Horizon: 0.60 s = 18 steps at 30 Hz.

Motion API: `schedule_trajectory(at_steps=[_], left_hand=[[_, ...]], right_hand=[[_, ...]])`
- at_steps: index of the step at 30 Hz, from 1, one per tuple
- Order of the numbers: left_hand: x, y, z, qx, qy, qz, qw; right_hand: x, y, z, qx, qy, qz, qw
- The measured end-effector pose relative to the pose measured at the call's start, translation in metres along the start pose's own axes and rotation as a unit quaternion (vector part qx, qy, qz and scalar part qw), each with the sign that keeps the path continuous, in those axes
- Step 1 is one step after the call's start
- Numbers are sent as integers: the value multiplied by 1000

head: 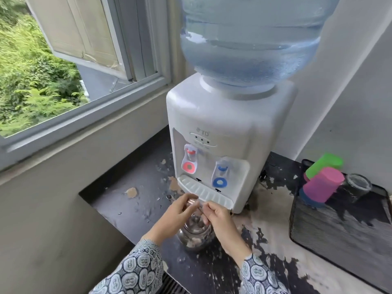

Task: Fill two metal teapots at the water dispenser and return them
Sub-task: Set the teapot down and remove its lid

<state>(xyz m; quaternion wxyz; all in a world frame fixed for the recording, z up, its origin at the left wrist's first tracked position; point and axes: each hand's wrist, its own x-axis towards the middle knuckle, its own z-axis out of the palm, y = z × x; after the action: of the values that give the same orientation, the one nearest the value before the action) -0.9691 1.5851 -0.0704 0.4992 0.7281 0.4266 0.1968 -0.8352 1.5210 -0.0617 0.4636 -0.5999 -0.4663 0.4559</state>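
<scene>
A shiny metal teapot (pixel 194 237) stands on the dark worn counter (pixel 131 211) in front of the white water dispenser (pixel 229 132). Its spout (pixel 169 196) points left. My left hand (pixel 177 211) and my right hand (pixel 216 215) both grip the teapot's raised handle just below the dispenser's drip tray (pixel 203 192). The red tap (pixel 189 160) and the blue tap (pixel 221 175) sit above the tray. A large blue water bottle (pixel 250 39) tops the dispenser. Only one teapot is in view.
A black mesh tray (pixel 339 225) at the right holds green (pixel 324 165) and pink (pixel 322 184) plastic cups and a glass (pixel 358 183). An open window (pixel 89 39) is at the left, above a ledge. A white wall stands behind the dispenser.
</scene>
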Motion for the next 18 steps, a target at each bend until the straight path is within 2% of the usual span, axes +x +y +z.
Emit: schedule_trajectory(at_steps=[5,7,11,15,18], left_hand=[[6,-22,-22,-33,-60,6,998],[4,-30,-31,-36,-92,15,995],[5,-44,-49,22,-171,61,983],[11,-62,-68,133,-235,142,952],[15,-71,-71,161,-234,162,945]], right_hand=[[11,-3,17,19,-1,3,1000],[11,0,25,-11,2,12,1000],[0,13,37,-134,30,-60,989],[-13,32,53,-248,59,-110,961],[-18,47,68,-370,56,-149,915]])
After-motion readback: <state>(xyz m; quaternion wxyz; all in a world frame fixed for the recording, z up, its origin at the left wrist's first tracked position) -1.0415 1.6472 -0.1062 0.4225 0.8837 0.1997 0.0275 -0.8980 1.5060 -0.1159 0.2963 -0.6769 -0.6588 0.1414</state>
